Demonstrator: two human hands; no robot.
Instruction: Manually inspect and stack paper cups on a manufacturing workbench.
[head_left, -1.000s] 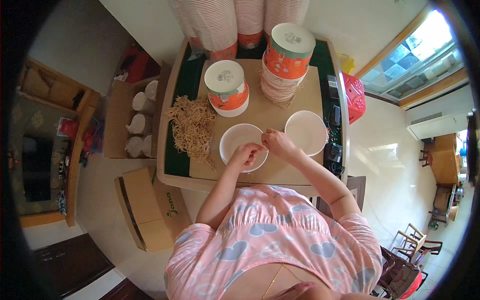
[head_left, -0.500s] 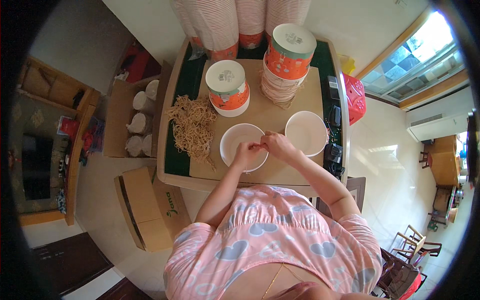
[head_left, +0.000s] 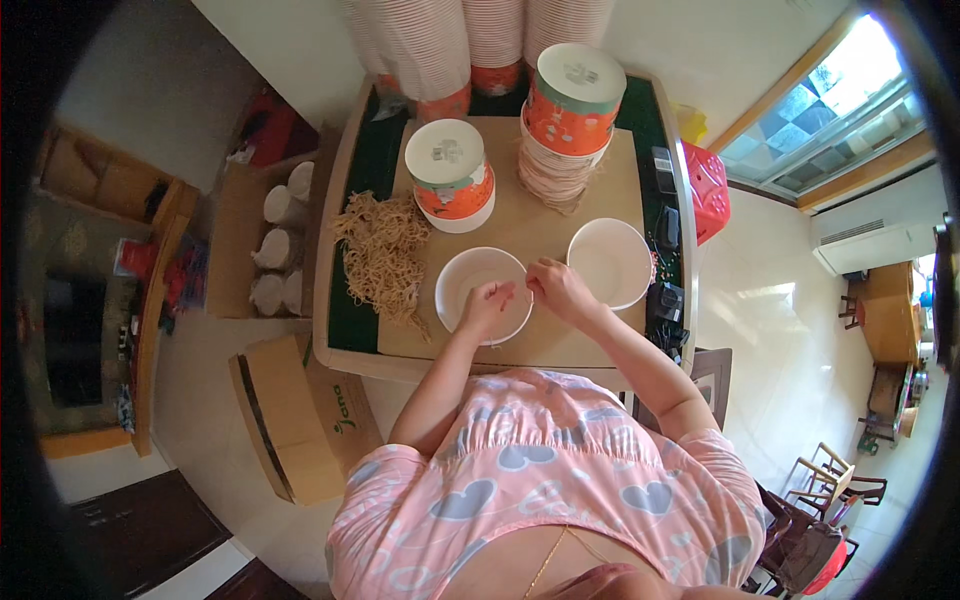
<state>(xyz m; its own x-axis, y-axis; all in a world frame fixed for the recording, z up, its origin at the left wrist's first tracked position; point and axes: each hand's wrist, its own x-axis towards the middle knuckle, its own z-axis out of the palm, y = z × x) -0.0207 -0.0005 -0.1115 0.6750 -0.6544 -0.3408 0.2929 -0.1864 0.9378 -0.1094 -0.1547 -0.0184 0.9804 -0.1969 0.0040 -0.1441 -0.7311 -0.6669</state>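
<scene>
My left hand (head_left: 486, 308) is over the mouth of a white-lined paper bucket (head_left: 452, 283), its fingers slightly apart with nothing visible in them. My right hand (head_left: 562, 290) is beside it, between this bucket and a second white-lined bucket (head_left: 610, 262). Its thumb and fingertips are pinched together; anything between them is too small to make out. A thin strand hangs at the left bucket's near rim. Tangled tan cord (head_left: 383, 255) lies in a heap to the left.
Behind the buckets stand an upturned orange bucket (head_left: 458, 200) and a taller upturned stack (head_left: 572, 125). Tall bucket stacks (head_left: 495, 35) line the back. Black devices (head_left: 666, 303) lie along the right edge. A carton of white rolls (head_left: 232, 240) stands left of the table.
My hands, which met at the fingertips over the left bucket's rim, have come slightly apart. The left fingers have loosened; the right hand remains pinched.
</scene>
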